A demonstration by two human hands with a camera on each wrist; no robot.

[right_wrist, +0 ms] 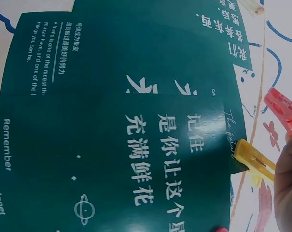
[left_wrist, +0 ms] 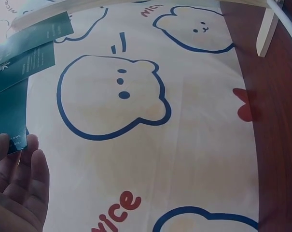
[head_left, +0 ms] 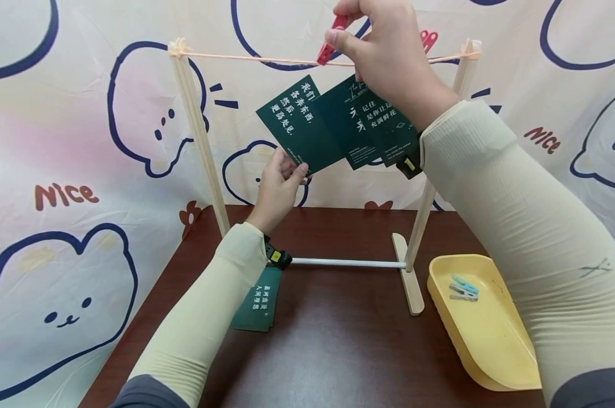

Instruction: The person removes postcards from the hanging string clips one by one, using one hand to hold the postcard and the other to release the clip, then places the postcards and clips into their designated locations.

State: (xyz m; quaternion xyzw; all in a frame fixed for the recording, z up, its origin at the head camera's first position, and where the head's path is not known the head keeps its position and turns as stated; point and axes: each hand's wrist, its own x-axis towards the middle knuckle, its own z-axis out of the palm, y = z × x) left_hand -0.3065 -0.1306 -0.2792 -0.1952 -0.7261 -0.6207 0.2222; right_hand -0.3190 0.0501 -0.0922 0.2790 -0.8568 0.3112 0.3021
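My left hand (head_left: 278, 191) pinches the lower corner of a dark green card (head_left: 307, 133) with white writing, tilted below the string (head_left: 256, 58). Up at the string, my right hand (head_left: 391, 54) pinches a red clothespin (head_left: 329, 45), its tip right at the line. Two more green cards hang to the right, overlapping: a middle card (head_left: 360, 156) and a right card (head_left: 394, 136), partly hidden by my right hand. A yellow clothespin (right_wrist: 254, 159) grips the middle card's top edge. Another red clothespin (head_left: 429, 39) shows behind the right hand.
The string runs between two wooden posts (head_left: 200, 130), joined low down by a white rod (head_left: 348, 263). More green cards (head_left: 256, 300) lie on the brown table (head_left: 327, 340) by my left forearm. At right, a yellow tray (head_left: 496, 340) holds several clothespins (head_left: 463, 288).
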